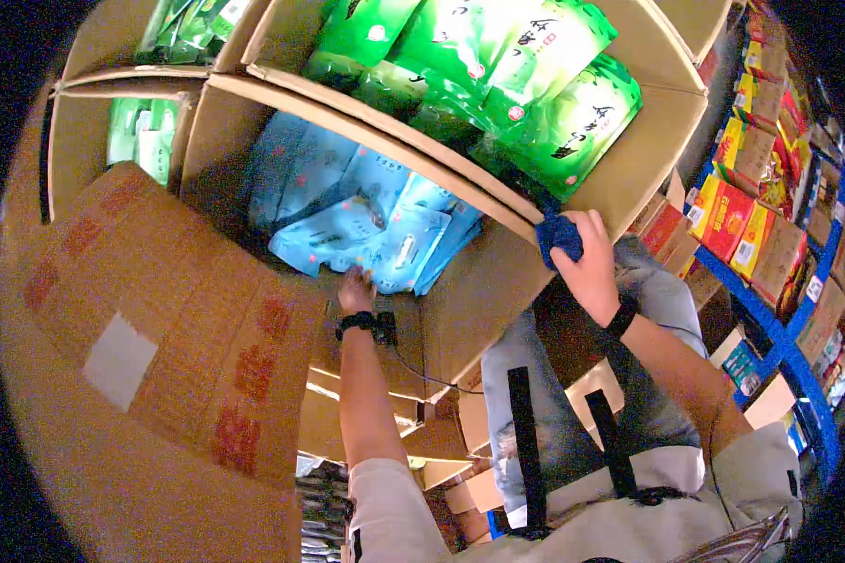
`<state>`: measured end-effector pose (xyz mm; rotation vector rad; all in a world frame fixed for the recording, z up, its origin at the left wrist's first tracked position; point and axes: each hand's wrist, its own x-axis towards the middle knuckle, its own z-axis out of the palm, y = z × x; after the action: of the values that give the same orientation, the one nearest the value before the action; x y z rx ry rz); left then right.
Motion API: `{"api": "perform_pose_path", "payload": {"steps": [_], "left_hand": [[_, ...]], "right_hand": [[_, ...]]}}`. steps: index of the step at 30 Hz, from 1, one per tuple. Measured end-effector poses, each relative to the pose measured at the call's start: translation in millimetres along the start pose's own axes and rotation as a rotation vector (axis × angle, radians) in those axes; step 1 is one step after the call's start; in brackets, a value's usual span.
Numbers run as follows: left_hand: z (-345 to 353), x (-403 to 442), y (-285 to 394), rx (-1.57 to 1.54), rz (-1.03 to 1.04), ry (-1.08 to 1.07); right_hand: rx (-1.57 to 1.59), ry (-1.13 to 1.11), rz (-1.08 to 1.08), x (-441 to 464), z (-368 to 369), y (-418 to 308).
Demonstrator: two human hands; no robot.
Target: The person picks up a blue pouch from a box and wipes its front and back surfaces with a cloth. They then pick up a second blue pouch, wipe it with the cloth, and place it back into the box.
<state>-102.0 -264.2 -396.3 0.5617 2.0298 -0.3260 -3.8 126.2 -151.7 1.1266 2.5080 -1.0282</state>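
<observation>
Blue pouch [324, 235] lies crosswise just beyond the nearer left hand [356, 293], whose grip cannot be determined; right hand [590, 269] holds a dark blue bundle [558, 242].

The sleeves [391, 502] are short and pale grey-beige, matching the light top [620, 535] they belong to. Each wrist wears a black band [622, 318]; the left one has a small dark box-like unit [385, 328] beside it, with a thin dark cable [422, 376] running from it. The trousers [657, 300] are faded blue-grey. Two black straps [526, 441] hang over the front, and another thin dark cable [715, 469] lies near the right sleeve.
</observation>
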Motion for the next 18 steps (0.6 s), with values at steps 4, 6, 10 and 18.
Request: {"api": "perform_pose_path", "payload": {"steps": [4, 6, 10, 18], "left_hand": [[40, 20, 2, 0.237, 0.049, -0.191], [65, 33, 6, 0.032, -0.067, -0.118], [168, 97, -12, -0.648, -0.183, 0.2], [90, 62, 20, -0.302, -0.292, 0.107]], "right_hand": [[0.006, -0.021, 0.031, -1, 2, -4], [-0.022, -0.024, 0.028, -1, 3, -3], [-0.069, 0.004, -0.034, -2, 8, 0], [-0.024, 0.005, 0.002, -4, 10, 1]]}}
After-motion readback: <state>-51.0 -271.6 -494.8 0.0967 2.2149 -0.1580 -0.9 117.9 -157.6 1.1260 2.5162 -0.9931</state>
